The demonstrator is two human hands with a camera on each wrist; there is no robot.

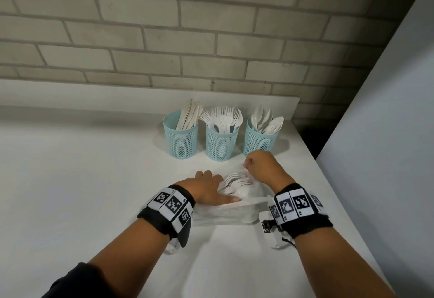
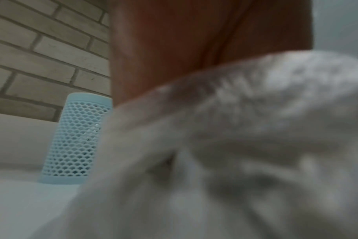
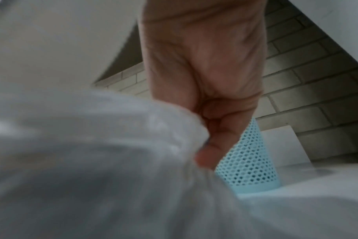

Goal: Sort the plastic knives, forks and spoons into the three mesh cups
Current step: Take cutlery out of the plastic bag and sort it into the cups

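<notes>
Three light-blue mesh cups stand in a row at the back: the left cup [image 1: 181, 137] holds knives, the middle cup [image 1: 221, 144] forks, the right cup [image 1: 258, 141] spoons. In front of them lies a clear plastic bag [image 1: 230, 212] with white forks [image 1: 234, 178] and a spoon [image 1: 244, 193] showing at its mouth. My left hand [image 1: 209, 188] rests flat on the bag's left side, thumb stretched along it. My right hand [image 1: 258, 168] pinches the bag's far edge and lifts it; its curled fingers [image 3: 210, 155] show on the film [image 3: 112, 145] in the right wrist view. The left wrist view is mostly blurred bag [image 2: 235, 145].
The white table [image 1: 94, 180] ends at an edge on the right, beside a pale wall panel [image 1: 387, 110]. A raised ledge [image 1: 117, 93] and a brick wall [image 1: 164, 27] run behind the cups. One cup [image 2: 76, 139] shows left of my palm, and one cup [image 3: 247, 161] behind my right fingers.
</notes>
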